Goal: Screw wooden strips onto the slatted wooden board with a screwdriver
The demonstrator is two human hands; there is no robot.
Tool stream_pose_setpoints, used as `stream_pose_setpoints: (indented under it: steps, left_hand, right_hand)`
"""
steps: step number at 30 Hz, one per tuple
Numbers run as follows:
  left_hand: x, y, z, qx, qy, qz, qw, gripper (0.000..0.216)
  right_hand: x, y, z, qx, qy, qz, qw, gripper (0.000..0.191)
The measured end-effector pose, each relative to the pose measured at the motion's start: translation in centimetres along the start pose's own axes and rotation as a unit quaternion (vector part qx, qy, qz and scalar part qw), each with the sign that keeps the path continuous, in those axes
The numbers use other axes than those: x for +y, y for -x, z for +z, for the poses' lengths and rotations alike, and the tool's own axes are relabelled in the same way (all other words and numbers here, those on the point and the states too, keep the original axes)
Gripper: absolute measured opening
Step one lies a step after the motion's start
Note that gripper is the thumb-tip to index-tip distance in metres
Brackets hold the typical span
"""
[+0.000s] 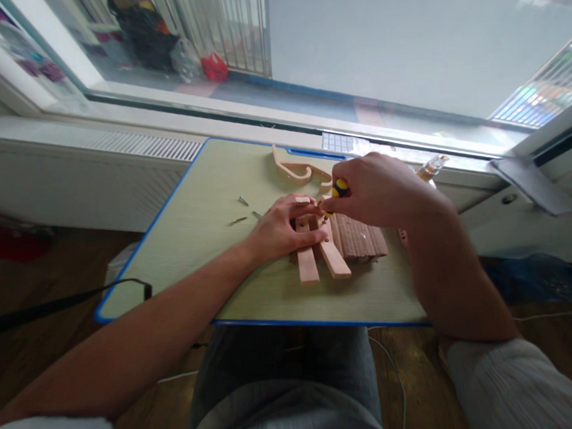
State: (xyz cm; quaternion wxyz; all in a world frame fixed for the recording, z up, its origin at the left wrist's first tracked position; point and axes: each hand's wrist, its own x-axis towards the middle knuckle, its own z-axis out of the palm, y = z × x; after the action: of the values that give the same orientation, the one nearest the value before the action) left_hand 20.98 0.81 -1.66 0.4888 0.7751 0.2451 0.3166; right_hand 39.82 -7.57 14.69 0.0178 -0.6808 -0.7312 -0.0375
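Observation:
My right hand [379,188] grips a yellow and black screwdriver [340,188], which points down at a screw in a pale wooden piece with two flat legs [308,268]. The fingers of my left hand [284,226] are wrapped round that wooden piece and press it against a ribbed brown cardboard block [363,240]. Part of the wood is hidden under the fingers. Just behind my hands lie curved, hook-ended wooden pieces [287,172]. Loose screws [242,201] are scattered left of my left hand.
The pale tabletop [180,248] has a blue rim and stands against a window sill. A clear container with an amber part [432,167] is behind my right wrist. A white radiator [91,169] lies left, and a black strap [76,298] crosses the table's left corner.

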Motion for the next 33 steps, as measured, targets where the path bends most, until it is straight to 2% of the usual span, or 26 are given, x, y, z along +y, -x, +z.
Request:
stream_pose_setpoints:
  steps: [13,18,21,23,26,28,32,33]
  left_hand:
    - [-0.3,-0.1,0.0,0.001,-0.008,0.003,1.000,0.063]
    - [-0.4,-0.1,0.0,0.007,-0.028,0.004,1.000,0.060]
    - [-0.3,-0.3,-0.1,-0.017,0.009,0.003,1.000,0.061]
    - [-0.2,-0.3,-0.2,-0.036,0.047,0.013,0.998,0.063]
    - [0.0,-0.2,-0.3,-0.050,0.099,0.029,0.993,0.069]
    - [0.2,0.0,-0.3,-0.050,0.103,0.028,0.993,0.073]
    - [0.7,0.1,-0.6,-0.040,0.037,0.036,0.998,0.063]
    - [0.9,0.0,-0.8,-0.037,0.008,0.048,0.998,0.059]
  right_hand:
    - [-0.2,0.0,0.3,0.010,-0.027,0.037,0.999,0.039]
    - [-0.1,-0.6,1.4,0.017,-0.068,0.034,0.997,0.028]
    - [0.2,-0.4,2.2,0.042,-0.107,0.035,0.993,0.021]
    - [0.4,0.4,2.7,0.094,-0.148,0.041,0.984,0.022]
    - [0.7,2.1,4.2,0.166,-0.259,0.124,0.943,0.027]
    - [0.8,3.4,5.5,0.206,-0.361,0.175,0.893,0.030]
    - [0.9,5.8,7.8,0.264,-0.493,0.197,0.805,0.035]
    - [0.9,6.4,8.1,0.281,-0.497,0.203,0.795,0.036]
